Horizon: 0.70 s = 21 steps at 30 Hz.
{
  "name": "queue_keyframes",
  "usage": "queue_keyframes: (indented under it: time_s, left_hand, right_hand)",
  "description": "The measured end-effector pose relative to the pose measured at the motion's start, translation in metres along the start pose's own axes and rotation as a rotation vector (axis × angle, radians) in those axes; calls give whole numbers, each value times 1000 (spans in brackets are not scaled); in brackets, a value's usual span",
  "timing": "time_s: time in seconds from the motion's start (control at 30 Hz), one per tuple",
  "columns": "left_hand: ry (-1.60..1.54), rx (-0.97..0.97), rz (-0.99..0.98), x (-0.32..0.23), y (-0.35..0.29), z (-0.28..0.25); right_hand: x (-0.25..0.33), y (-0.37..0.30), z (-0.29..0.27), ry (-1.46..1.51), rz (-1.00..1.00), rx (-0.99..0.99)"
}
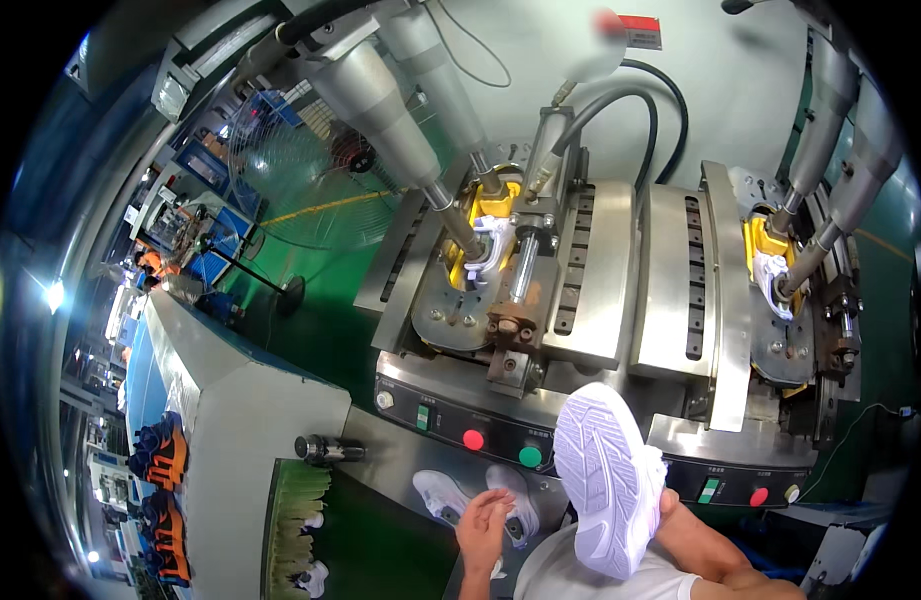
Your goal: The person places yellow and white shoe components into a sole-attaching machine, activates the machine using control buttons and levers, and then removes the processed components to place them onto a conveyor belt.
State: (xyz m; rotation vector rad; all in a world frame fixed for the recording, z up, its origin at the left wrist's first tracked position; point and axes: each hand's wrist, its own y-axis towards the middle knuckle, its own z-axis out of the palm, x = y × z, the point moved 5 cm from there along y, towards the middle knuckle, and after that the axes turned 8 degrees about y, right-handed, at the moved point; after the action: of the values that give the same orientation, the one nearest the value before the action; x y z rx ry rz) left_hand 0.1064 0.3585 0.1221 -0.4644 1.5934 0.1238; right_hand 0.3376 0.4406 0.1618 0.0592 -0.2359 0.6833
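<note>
My right hand [668, 507] grips a white sneaker [605, 485] from behind its right side. The sneaker stands nearly upright, toe up, with its pale lavender tread facing me. To its left, my left hand [483, 530] is loosely curled with nothing seen in it. Just beyond that hand, a pair of white sneakers rests on a metal surface: a left one [442, 496] and a right one [513, 498], partly hidden by my fingers. On the press, a white shoe [492, 248] sits in the left station and another [770, 275] in the right, both under metal rods beside yellow pads.
A control panel [460, 425] with red and green buttons runs along the press front. A dark bottle [328, 449] lies on the ledge at left. Orange and black shoes [163, 500] line the far left. A large fan [320, 165] stands behind, on a green floor.
</note>
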Motion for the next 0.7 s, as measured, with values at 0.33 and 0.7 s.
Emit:
queue_keyframes:
  time_s: [0.33, 0.7]
  left_hand:
    - [88, -36, 9, 2, 28, -26]
    - [692, 6, 706, -145, 166, 23]
  right_hand:
    - [19, 12, 12, 71, -77, -35]
    - [28, 21, 8, -57, -161, -141]
